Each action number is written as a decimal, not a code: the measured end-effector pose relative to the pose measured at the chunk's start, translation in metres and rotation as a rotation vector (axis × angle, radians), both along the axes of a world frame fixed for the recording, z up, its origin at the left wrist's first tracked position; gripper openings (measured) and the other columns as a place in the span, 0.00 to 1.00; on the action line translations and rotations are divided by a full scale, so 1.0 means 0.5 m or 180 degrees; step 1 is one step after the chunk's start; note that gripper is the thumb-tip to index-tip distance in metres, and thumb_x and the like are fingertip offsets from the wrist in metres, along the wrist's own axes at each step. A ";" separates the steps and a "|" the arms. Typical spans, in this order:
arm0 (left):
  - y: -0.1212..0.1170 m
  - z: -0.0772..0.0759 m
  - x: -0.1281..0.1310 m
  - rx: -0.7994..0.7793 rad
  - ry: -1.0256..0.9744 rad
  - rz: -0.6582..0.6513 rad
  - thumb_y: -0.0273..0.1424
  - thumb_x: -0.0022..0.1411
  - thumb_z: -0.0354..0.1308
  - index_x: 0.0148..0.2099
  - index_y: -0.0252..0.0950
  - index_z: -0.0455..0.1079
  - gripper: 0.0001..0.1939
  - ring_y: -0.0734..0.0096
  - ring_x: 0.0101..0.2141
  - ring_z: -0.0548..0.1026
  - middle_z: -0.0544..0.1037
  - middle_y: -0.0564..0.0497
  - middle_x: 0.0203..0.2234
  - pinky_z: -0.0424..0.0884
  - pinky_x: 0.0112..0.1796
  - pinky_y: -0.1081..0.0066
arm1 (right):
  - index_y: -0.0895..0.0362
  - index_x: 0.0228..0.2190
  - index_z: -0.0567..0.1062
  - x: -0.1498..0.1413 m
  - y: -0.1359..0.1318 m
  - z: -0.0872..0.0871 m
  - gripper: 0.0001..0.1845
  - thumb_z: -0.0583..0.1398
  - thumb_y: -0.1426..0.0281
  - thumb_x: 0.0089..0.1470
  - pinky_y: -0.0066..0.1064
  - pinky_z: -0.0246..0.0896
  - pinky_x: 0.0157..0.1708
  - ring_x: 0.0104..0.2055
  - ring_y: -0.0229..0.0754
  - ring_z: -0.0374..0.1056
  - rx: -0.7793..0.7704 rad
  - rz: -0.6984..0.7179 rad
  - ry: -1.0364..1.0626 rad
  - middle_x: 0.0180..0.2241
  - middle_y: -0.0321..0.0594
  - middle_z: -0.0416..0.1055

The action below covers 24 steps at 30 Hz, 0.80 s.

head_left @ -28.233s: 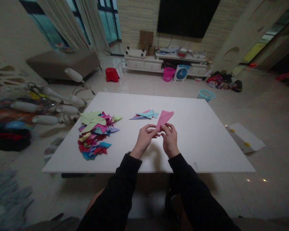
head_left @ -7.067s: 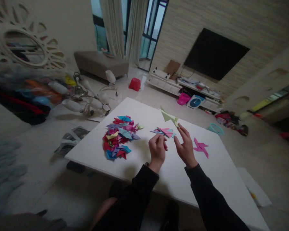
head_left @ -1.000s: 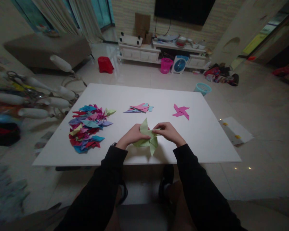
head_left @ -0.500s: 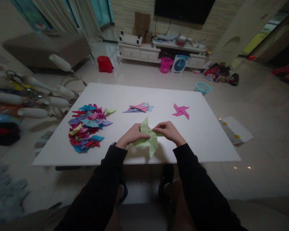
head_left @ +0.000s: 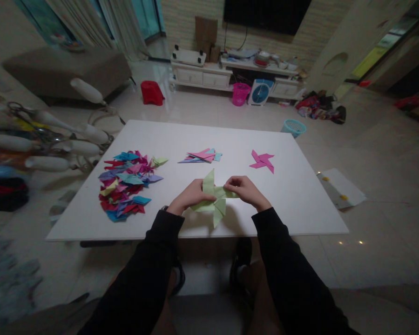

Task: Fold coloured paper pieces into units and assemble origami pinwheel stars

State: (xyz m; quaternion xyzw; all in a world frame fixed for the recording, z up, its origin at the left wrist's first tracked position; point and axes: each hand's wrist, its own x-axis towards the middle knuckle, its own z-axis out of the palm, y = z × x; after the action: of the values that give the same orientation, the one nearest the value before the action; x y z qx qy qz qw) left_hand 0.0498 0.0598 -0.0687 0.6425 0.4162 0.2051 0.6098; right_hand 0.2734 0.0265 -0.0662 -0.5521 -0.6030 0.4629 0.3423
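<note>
A light green folded paper pinwheel (head_left: 219, 206) is held up just above the near side of the white table (head_left: 286, 209), its pointed blades spread out. My left hand (head_left: 192, 194) grips its left side, the thumb lying across the front near the centre. At the right blade, my right hand (head_left: 243, 190) pinches the paper between thumb and fingers. Farther back on the right lies a flat pink paper pinwheel (head_left: 262, 161). Behind my left hand rests a small stack of folded paper pieces (head_left: 202, 156) in pink, blue and purple.
A heap of colourful folded paper (head_left: 127, 184) covers the table's left part. Beyond the left edge hang white lamp arms (head_left: 80, 148). A turquoise basket (head_left: 293, 127) stands past the far right corner, and a red stool (head_left: 152, 93) is on the floor behind.
The green pinwheel has turned slightly, its lower blade shifting a little left. My right hand has moved slightly right along the right blade. Both hands keep their hold.
</note>
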 end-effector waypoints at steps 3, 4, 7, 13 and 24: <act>0.001 -0.002 -0.001 0.0018 -0.0006 0.0022 0.31 0.43 0.70 0.40 0.30 0.77 0.19 0.63 0.33 0.78 0.82 0.47 0.33 0.73 0.35 0.69 | 0.60 0.27 0.77 -0.003 0.000 0.000 0.16 0.65 0.57 0.50 0.29 0.58 0.31 0.29 0.37 0.65 0.0023 -0.0020 0.0008 0.26 0.37 0.73; 0.002 -0.003 -0.001 0.0035 0.0000 0.0052 0.30 0.43 0.70 0.40 0.31 0.77 0.19 0.63 0.33 0.78 0.82 0.48 0.33 0.73 0.35 0.69 | 0.60 0.27 0.77 -0.003 0.001 0.000 0.17 0.65 0.57 0.50 0.29 0.58 0.31 0.29 0.37 0.65 0.0024 -0.0025 0.0010 0.26 0.38 0.73; 0.003 -0.004 -0.002 0.0036 -0.0024 0.0137 0.30 0.42 0.70 0.42 0.31 0.77 0.21 0.63 0.34 0.78 0.82 0.47 0.34 0.73 0.36 0.68 | 0.59 0.27 0.77 -0.001 0.001 -0.002 0.17 0.65 0.57 0.50 0.29 0.57 0.30 0.29 0.38 0.65 -0.0005 -0.0076 -0.0003 0.26 0.38 0.73; 0.001 -0.002 -0.002 0.0073 0.0019 0.0128 0.30 0.42 0.70 0.41 0.30 0.77 0.21 0.64 0.32 0.78 0.81 0.47 0.33 0.73 0.34 0.69 | 0.59 0.26 0.77 -0.001 0.002 -0.005 0.16 0.64 0.57 0.49 0.29 0.56 0.29 0.28 0.37 0.64 0.0016 -0.0119 -0.0061 0.25 0.37 0.73; 0.007 0.003 -0.006 0.0163 -0.0028 0.0095 0.30 0.43 0.70 0.43 0.30 0.76 0.22 0.63 0.34 0.78 0.81 0.47 0.34 0.73 0.35 0.69 | 0.59 0.23 0.76 -0.003 0.002 0.006 0.18 0.65 0.56 0.48 0.29 0.54 0.27 0.26 0.37 0.62 0.0128 -0.0232 -0.0118 0.22 0.37 0.71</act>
State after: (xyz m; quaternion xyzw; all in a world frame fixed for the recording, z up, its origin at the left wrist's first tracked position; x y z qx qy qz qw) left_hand 0.0466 0.0634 -0.0672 0.6507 0.4177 0.2276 0.5919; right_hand 0.2720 0.0273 -0.0631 -0.5752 -0.5979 0.4276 0.3588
